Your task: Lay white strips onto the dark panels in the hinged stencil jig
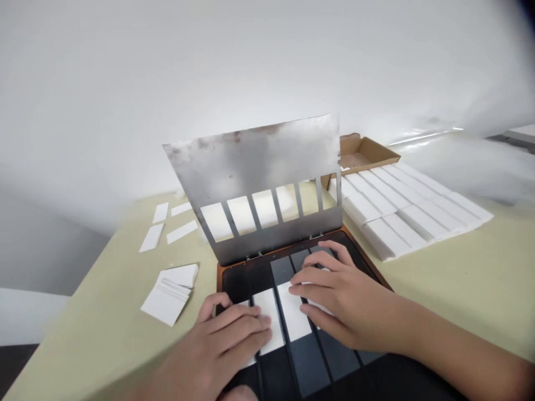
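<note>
A black slotted board point(273, 379) with a wooden edge lies before me, its hinged metal plate point(251, 161) standing raised at the back with a row of rectangular cut-outs. White cards rest in the board's slots. My left hand point(234, 334) lies over the left slots, fingers stretched out, fingertips on a white card point(267, 298). My right hand point(330, 295) is spread over the slots to the right, with fingertips at another white card point(293, 317). More card edges show beneath both hands, partly hidden.
Left of the board sits a loose pile of white cards point(171, 292), with several single cards point(152, 238) beyond it. Rows of stacked white cards point(405, 203) stand at the right, beside a cardboard box point(370, 153). The table point(438, 278) is pale yellow-green, against a white wall.
</note>
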Available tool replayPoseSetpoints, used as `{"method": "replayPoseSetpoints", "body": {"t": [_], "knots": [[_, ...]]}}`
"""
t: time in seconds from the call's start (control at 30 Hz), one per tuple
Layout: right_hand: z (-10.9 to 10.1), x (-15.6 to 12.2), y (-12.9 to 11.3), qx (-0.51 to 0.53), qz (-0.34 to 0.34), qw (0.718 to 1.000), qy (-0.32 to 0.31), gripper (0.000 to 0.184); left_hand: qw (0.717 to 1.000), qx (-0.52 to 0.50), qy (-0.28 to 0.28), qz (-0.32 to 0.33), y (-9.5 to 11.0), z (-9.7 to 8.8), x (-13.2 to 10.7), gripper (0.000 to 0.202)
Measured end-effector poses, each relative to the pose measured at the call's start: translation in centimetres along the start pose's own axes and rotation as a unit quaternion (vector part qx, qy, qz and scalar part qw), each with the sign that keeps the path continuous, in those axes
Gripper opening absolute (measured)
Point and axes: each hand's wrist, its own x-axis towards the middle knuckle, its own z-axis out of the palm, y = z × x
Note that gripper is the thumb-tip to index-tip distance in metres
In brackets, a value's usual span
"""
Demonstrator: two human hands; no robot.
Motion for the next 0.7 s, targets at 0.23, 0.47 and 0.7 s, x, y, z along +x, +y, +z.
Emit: {"method": "replayPoseSetpoints", "body": {"t": [0.23,0.47,0.7], "knots": [[0.5,-0.2,0.3,-0.056,-0.033,0.998,-0.020,0.022,0.997,0.013,0.074,0.032,-1.1,0.8,1.8,0.050],[0.4,-0.2,0.2,-0.055,-0.032,0.997,-0.032,0.026,0.995,-0.028,-0.001,0.093,-3.0,0.8,1.6,0.074],[0.0,-0.4,-0.3,-0.031,-0.029,0.998,-0.045,0.054,0.992,-0.032,-0.070,0.099,-3.0,0.2,2.2,0.074]]}}
